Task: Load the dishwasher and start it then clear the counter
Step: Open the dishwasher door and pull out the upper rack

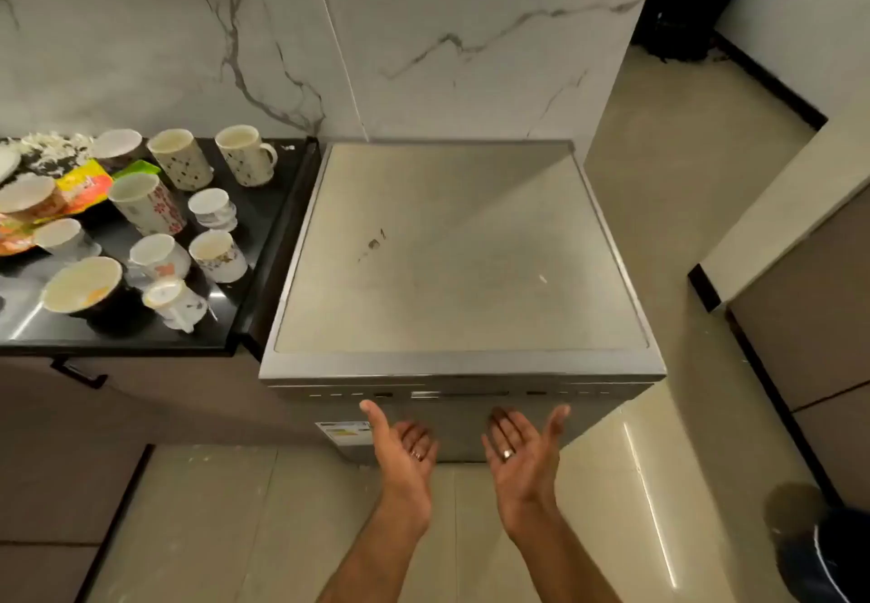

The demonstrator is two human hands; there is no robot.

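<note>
While both hands are released, palms up, left hand [406, 443] and right hand [523, 443] just before the shut dishwasher [463, 249], its door looks heavy and stiff; I would grasp its top-edge recess [459, 394]. Beside it, the bench's [263, 226] right end carries about eight fragile mugs [246, 155] and several bowls [84, 284].
</note>
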